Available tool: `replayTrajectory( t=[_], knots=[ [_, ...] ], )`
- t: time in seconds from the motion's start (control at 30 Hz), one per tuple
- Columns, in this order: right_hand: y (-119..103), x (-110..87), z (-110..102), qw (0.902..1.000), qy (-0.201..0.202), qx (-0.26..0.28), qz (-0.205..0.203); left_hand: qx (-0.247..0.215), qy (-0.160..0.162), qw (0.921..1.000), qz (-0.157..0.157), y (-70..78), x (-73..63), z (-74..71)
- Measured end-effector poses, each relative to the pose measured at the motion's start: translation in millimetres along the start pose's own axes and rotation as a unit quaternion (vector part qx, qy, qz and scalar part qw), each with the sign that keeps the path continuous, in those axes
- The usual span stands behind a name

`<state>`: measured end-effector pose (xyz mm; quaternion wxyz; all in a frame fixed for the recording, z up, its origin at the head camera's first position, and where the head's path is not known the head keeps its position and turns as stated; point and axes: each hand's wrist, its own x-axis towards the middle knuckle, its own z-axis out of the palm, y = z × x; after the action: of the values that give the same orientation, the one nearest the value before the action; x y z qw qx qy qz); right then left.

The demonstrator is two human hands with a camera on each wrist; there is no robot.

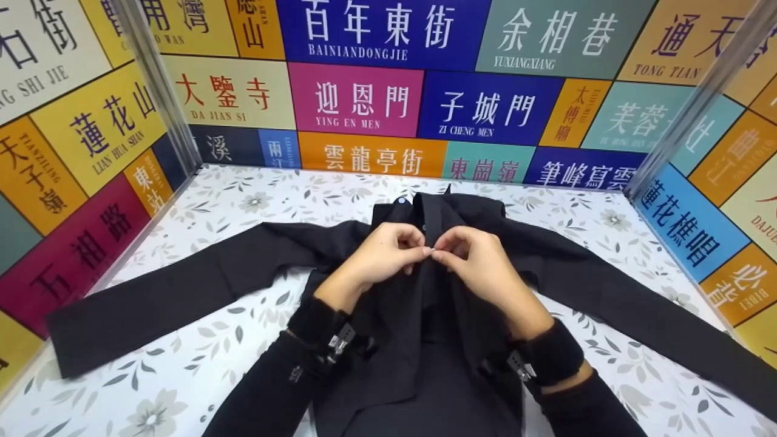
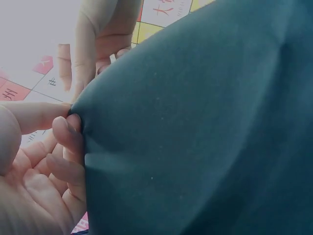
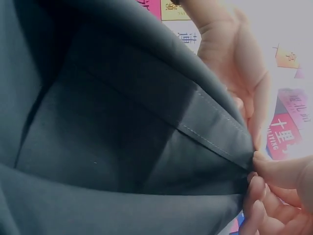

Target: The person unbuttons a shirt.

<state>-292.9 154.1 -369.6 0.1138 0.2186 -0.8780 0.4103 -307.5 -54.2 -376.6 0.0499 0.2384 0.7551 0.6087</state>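
A black button-up shirt lies spread on the table, its collar toward the back wall and its sleeves out to both sides. Over its front, my left hand and right hand meet fingertip to fingertip and pinch the placket edges, lifting the cloth between them. In the left wrist view, the left hand grips the cloth edge between thumb and fingers. The right wrist view has the right hand pinching the stitched placket. Whatever lies between the fingertips is hidden.
The table has a white cover with grey leaves and flowers. Colourful sign panels with large characters stand behind and at both sides. The left sleeve reaches toward the left edge, the other sleeve toward the right edge.
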Motion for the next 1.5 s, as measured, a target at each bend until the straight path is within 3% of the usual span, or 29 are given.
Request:
replayTrajectory(
  t=[0.27, 0.53, 0.9, 1.17, 1.5],
  knots=[
    [1, 0.1, -2, 0.9933, -0.069, 0.057, 0.073, 0.036, -0.002, 0.9993, -0.004, 1.9, -1.0, 1.9],
    [0, 0.5, -3, 0.9889, -0.078, 0.069, 0.105, 0.06, -0.004, 0.9982, 0.008, 2.3, -1.2, 1.5],
    [1, 2.1, -3, 0.9928, -0.041, 0.053, 0.099, 0.114, 0.006, 0.9934, 0.013, 6.1, -2.5, 5.3],
    [0, 2.0, -12, 0.9869, -0.051, 0.094, 0.121, 0.122, 0.022, 0.9921, 0.016, 8.7, -2.6, 6.9],
    [-2, 1.8, -8, 0.9921, -0.007, 0.056, 0.112, 0.122, 0.03, 0.9919, 0.02, 6.0, -1.1, 6.4]
  ],
)
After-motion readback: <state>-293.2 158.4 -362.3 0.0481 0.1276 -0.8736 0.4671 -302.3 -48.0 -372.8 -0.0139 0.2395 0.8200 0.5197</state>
